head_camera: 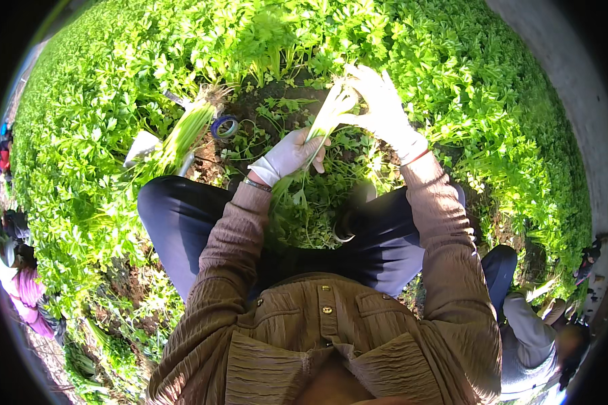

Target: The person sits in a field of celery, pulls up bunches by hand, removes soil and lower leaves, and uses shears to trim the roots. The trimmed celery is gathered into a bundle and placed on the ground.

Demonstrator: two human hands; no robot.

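Observation:
My left hand (296, 152), in a white glove, grips a small bunch of celery (329, 111) by its stalks. The bunch tilts with its pale root end up and to the right, and its leaves hang below my left hand. At the root end is my gloved right hand (385, 109), its thumb against the stalks and its fingers by the roots. Glare washes out that hand, so its hold is unclear. A larger celery bundle (185, 134) lies to the left, roots away from me. Beside its root end stands a roll of blue tape (224, 127).
Dense growing celery (304, 25) surrounds the spot ahead and on both sides. Loose leaves (304, 223) cover the ground between my legs. A white object (142, 148) lies by the bundle. Another person (527, 334) sits close behind at right; more people (25, 293) are at far left.

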